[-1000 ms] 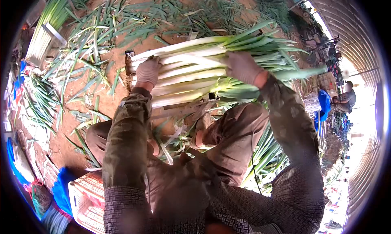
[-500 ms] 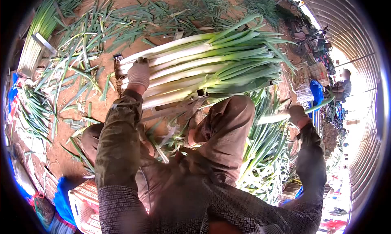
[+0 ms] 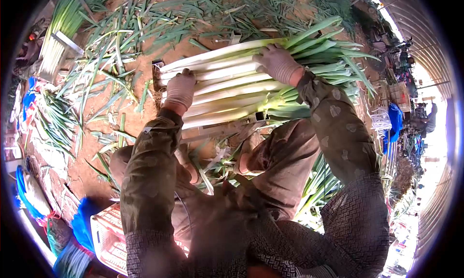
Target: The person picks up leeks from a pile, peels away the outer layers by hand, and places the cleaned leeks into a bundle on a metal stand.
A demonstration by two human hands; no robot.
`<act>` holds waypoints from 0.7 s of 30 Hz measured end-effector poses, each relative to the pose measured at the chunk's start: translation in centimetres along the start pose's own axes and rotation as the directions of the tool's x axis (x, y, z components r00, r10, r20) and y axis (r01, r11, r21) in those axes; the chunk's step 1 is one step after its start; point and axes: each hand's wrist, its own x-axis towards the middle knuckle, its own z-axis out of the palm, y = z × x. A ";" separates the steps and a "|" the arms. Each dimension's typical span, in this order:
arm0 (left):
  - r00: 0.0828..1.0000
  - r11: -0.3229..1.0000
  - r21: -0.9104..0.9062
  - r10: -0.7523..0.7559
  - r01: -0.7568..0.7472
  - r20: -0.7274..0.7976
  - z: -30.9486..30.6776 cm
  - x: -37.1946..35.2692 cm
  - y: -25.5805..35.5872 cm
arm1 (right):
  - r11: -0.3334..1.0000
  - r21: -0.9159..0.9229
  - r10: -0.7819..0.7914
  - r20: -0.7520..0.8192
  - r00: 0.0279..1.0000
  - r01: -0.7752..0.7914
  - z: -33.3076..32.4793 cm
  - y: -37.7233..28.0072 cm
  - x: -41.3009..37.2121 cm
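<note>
Several thick leeks lie side by side in a low metal frame, white ends at the left, green leaves at the right. My left hand, gloved, rests on the white stalks near the frame's left end, its fingers curled down; what they grip is hidden. Farther right, my right hand, also gloved, lies over the upper stalks where white turns green, fingers bent and apart against them.
Cut leaves litter the brown ground. Another leek bundle stands at the upper left. A pink crate sits at the lower left, with loose leeks by my right knee. A person is at the far right.
My right hand has come from the far right, where it held a single leek, onto the stalks in the frame. My left hand stays near the white ends. The view has shifted slightly.
</note>
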 end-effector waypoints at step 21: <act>0.955 0.966 -0.232 0.043 -0.115 -0.294 2.5 1.5 4.4 | 0.981 0.113 0.145 0.091 0.985 -0.155 3.5 -1.1 0.7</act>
